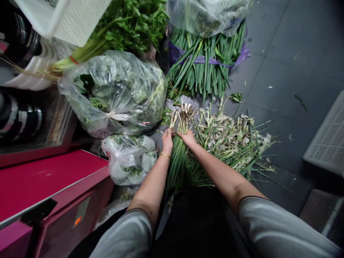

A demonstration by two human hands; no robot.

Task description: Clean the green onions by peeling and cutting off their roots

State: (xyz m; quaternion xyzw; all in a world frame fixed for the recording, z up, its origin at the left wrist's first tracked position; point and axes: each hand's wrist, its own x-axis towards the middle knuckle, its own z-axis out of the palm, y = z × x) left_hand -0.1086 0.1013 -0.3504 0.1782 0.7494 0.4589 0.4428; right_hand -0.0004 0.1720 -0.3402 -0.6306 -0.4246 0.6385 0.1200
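Observation:
Green onions with white root ends [184,123] lie in the middle, their green leaves trailing down toward my body. My left hand [167,139], with a gold bracelet at the wrist, is closed around a few stalks at the left of the bunch. My right hand [187,138] is closed over the upper stalks of the bunch, close beside the left. Just to the right spreads a pile of pale peelings and loose green leaves [228,134]. Soil-brown roots show above my hands.
Bagged greens [120,89] and netted produce in a bag [131,157] lie left. Leafy celery [129,28] and a white basket [70,18] are upper left, long green leaves [209,64] at top. A pink cabinet [51,179] stands left, a white crate [328,139] right.

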